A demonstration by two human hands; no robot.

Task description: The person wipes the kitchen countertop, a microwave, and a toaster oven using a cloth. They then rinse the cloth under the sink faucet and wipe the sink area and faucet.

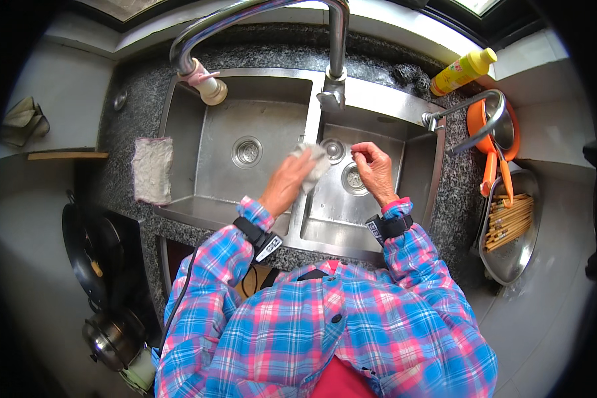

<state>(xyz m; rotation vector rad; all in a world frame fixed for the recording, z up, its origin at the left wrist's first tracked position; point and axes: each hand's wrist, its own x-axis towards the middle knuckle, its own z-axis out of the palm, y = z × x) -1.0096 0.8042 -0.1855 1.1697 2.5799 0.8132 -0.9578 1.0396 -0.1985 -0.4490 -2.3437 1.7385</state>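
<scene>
My left hand (289, 180) presses with its palm down on a pale cloth (316, 168) at the divider between the two bowls of a stainless steel sink (214, 194). Over the right bowl is my right hand (374, 170), its thumb and forefinger close together; whether anything small is between them cannot be told. Beneath it lies a drain strainer (354, 180), partly hidden by the fingers. A round metal drain plug (333, 150) sits just behind that drain, between my hands. The left bowl has its own drain (247, 151).
A curved faucet (336, 45) arches over the sink. Another cloth (152, 170) lies left of it. At right are a yellow bottle (460, 73), a small spout (477, 139), orange-handled cookware (490, 171) and a metal basket (515, 263) of chopsticks. A wok (79, 253) stands at left.
</scene>
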